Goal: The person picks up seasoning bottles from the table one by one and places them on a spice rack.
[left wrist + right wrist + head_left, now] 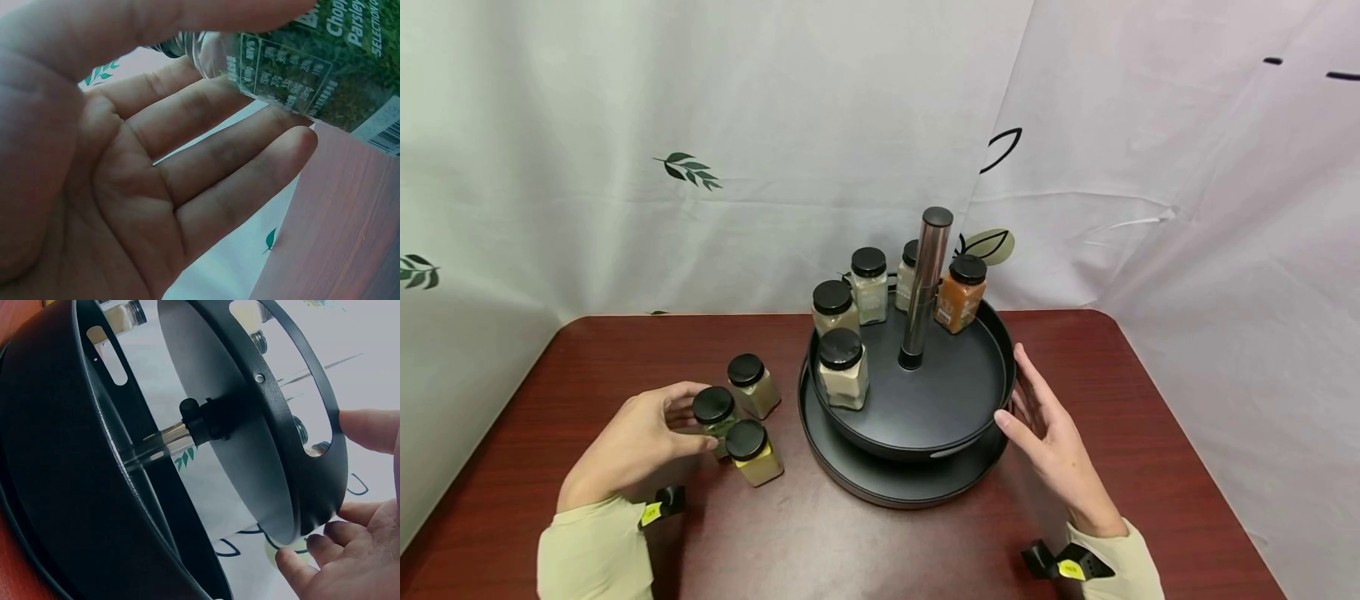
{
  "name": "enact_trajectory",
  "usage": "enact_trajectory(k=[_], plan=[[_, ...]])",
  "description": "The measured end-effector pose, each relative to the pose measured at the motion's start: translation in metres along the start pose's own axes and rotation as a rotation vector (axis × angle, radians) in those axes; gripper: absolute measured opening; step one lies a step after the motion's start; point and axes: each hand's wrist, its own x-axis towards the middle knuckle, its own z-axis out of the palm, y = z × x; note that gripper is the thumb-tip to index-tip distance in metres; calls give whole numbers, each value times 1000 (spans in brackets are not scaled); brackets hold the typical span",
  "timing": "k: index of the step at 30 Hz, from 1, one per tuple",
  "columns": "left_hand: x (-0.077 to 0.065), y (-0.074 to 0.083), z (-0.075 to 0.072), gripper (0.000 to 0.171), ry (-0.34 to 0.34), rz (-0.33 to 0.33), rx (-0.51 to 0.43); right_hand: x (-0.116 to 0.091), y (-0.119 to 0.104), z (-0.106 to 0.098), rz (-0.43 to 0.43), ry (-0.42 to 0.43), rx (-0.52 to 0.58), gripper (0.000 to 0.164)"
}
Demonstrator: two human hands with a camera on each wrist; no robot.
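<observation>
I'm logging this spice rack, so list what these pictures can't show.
Head view: the right side of the back jar, hidden by the pole.
Head view: most of the floor of the lower tray, covered by the upper tray.
Left wrist view: the rest of the barcode on the parsley jar, cut off by the right edge.

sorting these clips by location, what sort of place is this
Probably an improvised filming booth, not a working kitchen: leaf-printed cloth hangs behind the wood-toned table, and each wrist wears a camera.
</observation>
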Motion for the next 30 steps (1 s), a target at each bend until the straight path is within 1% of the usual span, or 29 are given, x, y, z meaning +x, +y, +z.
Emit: enact_trajectory(k=[7,11,17,21,24,27,30], plan=[[-3,3,-4,50,15,-33,17,1,0,2,2,-6,8,81],[-5,5,-6,56,22,-56,30,0,0,2,17,-2,-9,84],[-8,11,-10,62,47,-85,20,-1,0,3,10,-6,-41,84],[-11,16,-12,65,92,-88,26,-2,0,4,-11,10,-86,83],[-13,19,-13,66,137,-76,34,-3,1,4,-34,21,-125,81],[-17,23,-14,62,193,-59,64,-3,1,5,-55,31,-161,81],[-21,29,-14,55,255,-36,93,-3,2,4,-66,38,-184,79]])
